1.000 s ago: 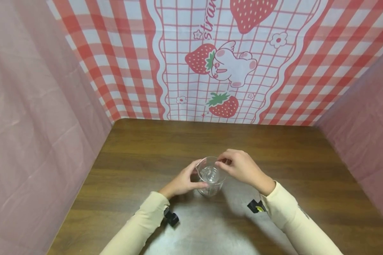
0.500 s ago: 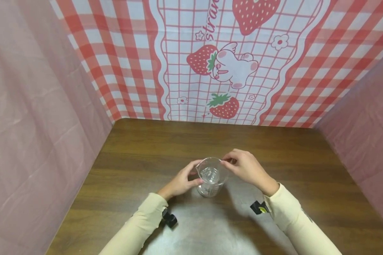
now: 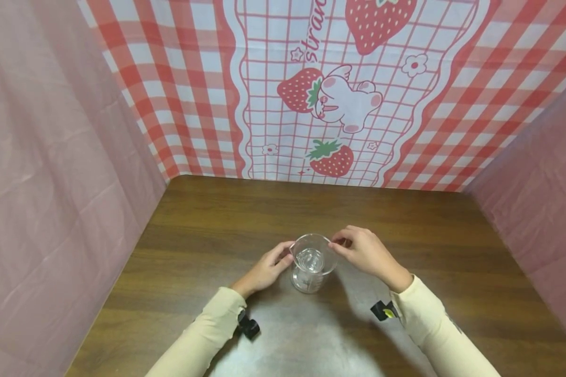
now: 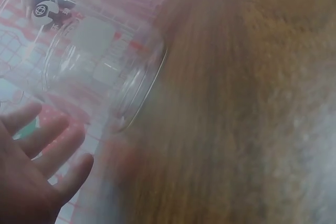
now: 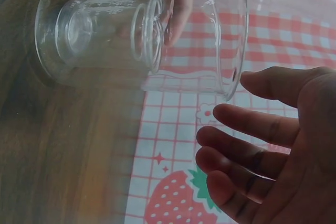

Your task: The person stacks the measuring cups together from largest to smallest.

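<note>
A clear glass beaker [image 3: 306,283] stands upright on the wooden table, its spout toward the left. Inside it sits a smaller glass vessel [image 5: 105,32] with its own rim and printed marks. My left hand [image 3: 265,269] is at the beaker's left side, thumb and fingertips close to the glass. In the left wrist view its fingers [image 4: 58,156] spread loosely beside the wall. My right hand [image 3: 363,251] is at the right of the rim. The right wrist view shows its thumb tip at the rim, the other fingers [image 5: 236,156] loosely bent and holding nothing.
A red-and-white checked strawberry cloth [image 3: 330,104] hangs behind the table [image 3: 207,225]. Pink curtains [image 3: 52,183] close off both sides. Small black cameras [image 3: 249,327] are strapped to both wrists.
My left hand has loosened from the beaker, its thumb drawing back from the front of the glass to the left side. My right fingers have moved from inside the rim to its outer right edge.
</note>
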Motion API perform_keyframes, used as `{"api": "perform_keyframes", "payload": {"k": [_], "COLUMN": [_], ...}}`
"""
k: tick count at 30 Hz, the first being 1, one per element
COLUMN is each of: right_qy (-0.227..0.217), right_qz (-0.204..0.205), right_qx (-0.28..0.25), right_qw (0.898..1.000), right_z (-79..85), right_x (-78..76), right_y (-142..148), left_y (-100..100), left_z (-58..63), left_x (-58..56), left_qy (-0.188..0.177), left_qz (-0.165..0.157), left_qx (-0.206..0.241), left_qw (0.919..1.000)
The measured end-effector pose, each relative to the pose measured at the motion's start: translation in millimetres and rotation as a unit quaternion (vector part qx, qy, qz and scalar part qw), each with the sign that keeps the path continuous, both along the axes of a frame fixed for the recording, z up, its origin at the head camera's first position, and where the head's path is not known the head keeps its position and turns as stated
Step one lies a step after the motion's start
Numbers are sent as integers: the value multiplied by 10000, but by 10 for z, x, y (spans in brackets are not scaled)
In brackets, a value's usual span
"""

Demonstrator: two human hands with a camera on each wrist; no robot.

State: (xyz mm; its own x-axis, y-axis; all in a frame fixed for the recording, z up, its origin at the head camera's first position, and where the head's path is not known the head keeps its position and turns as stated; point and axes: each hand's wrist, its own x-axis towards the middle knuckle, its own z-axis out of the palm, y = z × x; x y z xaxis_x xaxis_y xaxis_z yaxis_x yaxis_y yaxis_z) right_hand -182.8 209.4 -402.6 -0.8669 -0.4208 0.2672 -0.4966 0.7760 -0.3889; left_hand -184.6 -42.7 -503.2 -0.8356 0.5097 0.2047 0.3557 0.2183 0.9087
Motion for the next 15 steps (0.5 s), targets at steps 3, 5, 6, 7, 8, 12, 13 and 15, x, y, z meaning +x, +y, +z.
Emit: {"api": "perform_keyframes", "payload": {"k": [3,5,6,7,8,12,13,15], "right_qy": [-44,-49,-57,-62,-72,-106,-116,-128], "right_qz": [-2,12,1,-20,-50,-203,-227,-250], "right_qx": [9,3,7,8,1,-7,-10,-11], "right_qw": [10000,10000,10000,10000,10000,9997,9997,9996], "right_z": [-14,-8,-2,8,19,51,51,47], "right_x": [-5,-9,-9,-9,-8,-10,-11,-14], "right_y": [6,9,8,6,6,14,20,31], "left_y": [-4,-14,-22,-31,-40,-81,-92,-115], "left_z": [-16,-7,2,17,33,89,103,123], "left_x": [-3,-3,0,2,2,-23,-31,-44], "left_qy": [57,115,129,133,120,52,35,62], "left_qz": [-70,-93,-67,-32,16,356,456,657], "left_qx": [49,79,68,71,65,-125,-198,-352], "left_qw": [9999,9999,9999,9999,9999,9993,9988,9972]}}
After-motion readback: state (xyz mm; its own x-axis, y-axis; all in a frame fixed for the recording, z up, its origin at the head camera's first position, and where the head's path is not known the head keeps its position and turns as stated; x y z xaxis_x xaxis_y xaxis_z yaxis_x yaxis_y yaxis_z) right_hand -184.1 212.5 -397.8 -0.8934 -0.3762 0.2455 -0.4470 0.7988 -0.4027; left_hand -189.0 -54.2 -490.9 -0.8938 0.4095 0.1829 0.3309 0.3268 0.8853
